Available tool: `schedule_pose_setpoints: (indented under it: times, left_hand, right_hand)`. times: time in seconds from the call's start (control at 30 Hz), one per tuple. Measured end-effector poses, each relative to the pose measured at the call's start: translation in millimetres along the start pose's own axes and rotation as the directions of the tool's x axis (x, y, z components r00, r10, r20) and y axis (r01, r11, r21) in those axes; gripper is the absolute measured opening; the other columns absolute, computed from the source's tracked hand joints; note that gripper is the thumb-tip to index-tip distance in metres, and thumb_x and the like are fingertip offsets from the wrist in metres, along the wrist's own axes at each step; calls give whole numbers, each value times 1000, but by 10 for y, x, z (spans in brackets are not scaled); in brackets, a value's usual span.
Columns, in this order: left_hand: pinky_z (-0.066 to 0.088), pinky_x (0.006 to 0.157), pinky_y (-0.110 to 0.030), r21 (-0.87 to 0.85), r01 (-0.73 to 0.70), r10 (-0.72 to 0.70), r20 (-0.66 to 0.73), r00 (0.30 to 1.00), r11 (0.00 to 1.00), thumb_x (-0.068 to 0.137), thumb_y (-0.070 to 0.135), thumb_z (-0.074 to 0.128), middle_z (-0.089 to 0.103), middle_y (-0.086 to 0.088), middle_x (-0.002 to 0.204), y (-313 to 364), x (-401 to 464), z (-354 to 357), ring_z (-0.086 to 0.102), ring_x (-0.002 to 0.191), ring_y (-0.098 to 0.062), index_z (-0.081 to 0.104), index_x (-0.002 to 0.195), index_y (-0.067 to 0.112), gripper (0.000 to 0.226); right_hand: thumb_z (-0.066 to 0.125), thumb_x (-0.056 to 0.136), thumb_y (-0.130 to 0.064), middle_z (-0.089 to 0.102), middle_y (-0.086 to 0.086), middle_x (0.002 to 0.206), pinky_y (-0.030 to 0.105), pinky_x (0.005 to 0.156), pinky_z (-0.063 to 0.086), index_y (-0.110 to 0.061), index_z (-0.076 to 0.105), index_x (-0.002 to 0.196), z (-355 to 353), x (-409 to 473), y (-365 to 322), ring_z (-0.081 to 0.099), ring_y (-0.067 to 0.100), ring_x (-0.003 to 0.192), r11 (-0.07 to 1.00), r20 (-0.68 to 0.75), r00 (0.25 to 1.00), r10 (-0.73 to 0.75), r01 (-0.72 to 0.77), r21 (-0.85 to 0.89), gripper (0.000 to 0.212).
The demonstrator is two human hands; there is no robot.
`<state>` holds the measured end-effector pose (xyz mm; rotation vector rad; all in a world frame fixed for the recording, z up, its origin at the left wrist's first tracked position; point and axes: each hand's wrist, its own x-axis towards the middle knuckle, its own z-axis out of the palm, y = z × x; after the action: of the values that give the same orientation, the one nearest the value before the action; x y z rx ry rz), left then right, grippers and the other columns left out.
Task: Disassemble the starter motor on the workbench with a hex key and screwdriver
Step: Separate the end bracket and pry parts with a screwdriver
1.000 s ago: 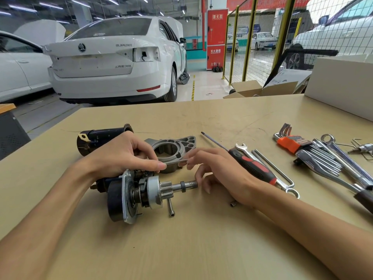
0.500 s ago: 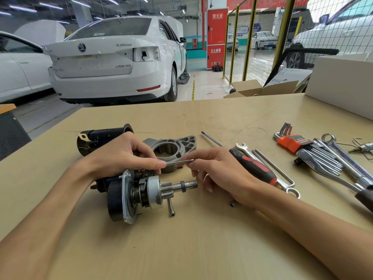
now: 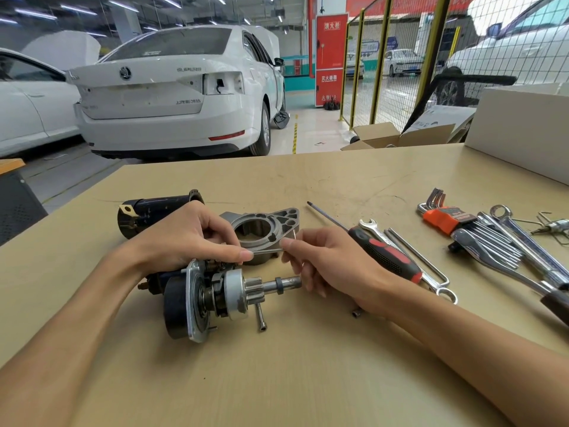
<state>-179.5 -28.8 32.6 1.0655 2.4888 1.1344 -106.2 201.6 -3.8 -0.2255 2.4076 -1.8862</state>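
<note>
Starter motor (image 3: pixel 209 298) half apart on the table (image 3: pixel 277 380)

Heavy, stiff metal; best held by its dark body. Left hand (image 3: pixel 184 238) rests curled on it; right hand (image 3: pixel 323 260) pinches a thin hex key (image 3: pixel 268 250) above its shaft. Screwdriver (image 3: pixel 385 254) lies right of the motor.

There is only one view, from a camera worn on the person's head. It looks forward and down over the table (image 3: pixel 308 380), from close range, with both forearms coming in from the bottom corners. The grip of the left hand (image 3: pixel 187 238) and that of the right hand (image 3: pixel 326 260) meet near the middle of the frame. Beyond the grip, the view reaches a white car (image 3: pixel 172 97). The wide lens bends the edges, so the far right is probably distorted.
</note>
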Motion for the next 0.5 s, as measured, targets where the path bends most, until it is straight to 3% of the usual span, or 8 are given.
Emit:
schedule_pose_setpoints:
  times: [0.13, 0.23, 0.4, 0.5]
  left_hand:
    - [35, 56, -18, 22, 8, -8, 16, 1000, 1000, 71, 57, 76, 48, 3, 50, -1, 1, -3, 40, 52, -9, 80, 73, 24, 33]
    - [37, 57, -18, 28, 3, -4, 31, 999, 1000, 70, 61, 73, 55, -3, 56, 3, 1, -6, 45, 55, -12, 80, 74, 25, 36]
    - [35, 62, -36, 10, 12, -12, 8, 1000, 1000, 69, 58, 77, 43, 7, 47, 3, -14, 0, 37, 50, -11, 80, 74, 23, 35]
    - [34, 62, -38, -5, 14, -14, -2, 1000, 1000, 68, 56, 79, 42, 8, 46, 2, -14, 2, 36, 48, -9, 80, 73, 23, 34]
  right_hand:
    - [60, 98, -30, 63, -7, 64, 18, 41, 40, -13, 69, 82, -10, -15, 10, 54, 9, 47, 996, -12, 996, -88, 88, -14, 25]
    - [63, 97, -28, 64, -7, 65, 17, 41, 40, -14, 69, 82, -10, -11, 19, 54, 6, 45, 993, -23, 993, -118, 117, -17, 21]
    - [58, 93, -51, 63, -8, 63, 19, 42, 43, -14, 71, 88, 9, -3, -17, 54, 9, 49, 996, 9, 999, -41, 41, 74, 40]
    - [56, 96, -51, 53, -3, 57, 21, 42, 41, -14, 67, 78, -14, 5, -8, 52, 11, 49, 998, 21, 1000, -3, 2, 64, 42]
